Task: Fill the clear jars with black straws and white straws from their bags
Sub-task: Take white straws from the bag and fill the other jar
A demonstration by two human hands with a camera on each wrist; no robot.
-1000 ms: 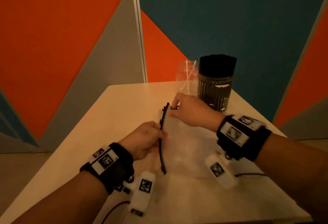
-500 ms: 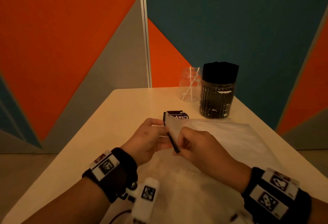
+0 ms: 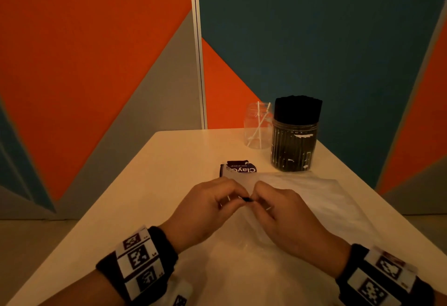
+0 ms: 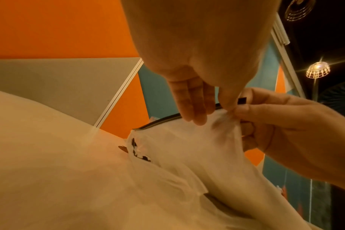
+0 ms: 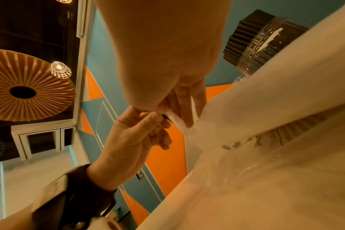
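A whitish translucent bag (image 3: 302, 196) lies flat on the table, its top edge lined with a black zip strip (image 4: 159, 123). My left hand (image 3: 231, 199) and right hand (image 3: 260, 200) meet over the bag's near left part and both pinch that edge, fingertips almost touching. A short piece of the black strip (image 3: 247, 199) shows between them. At the back stand a clear jar (image 3: 257, 125) with a few white straws and a jar packed with black straws (image 3: 295, 136). What the bag holds is unclear.
A dark printed label (image 3: 239, 167) lies at the bag's far left corner. The cream table (image 3: 150, 184) narrows toward the orange, grey and teal wall panels. Its right edge runs close past the black-straw jar (image 5: 262, 42).
My right hand has come back from the far end of the black strip to meet my left hand. The strip, earlier lifted upright, is now low between both hands.
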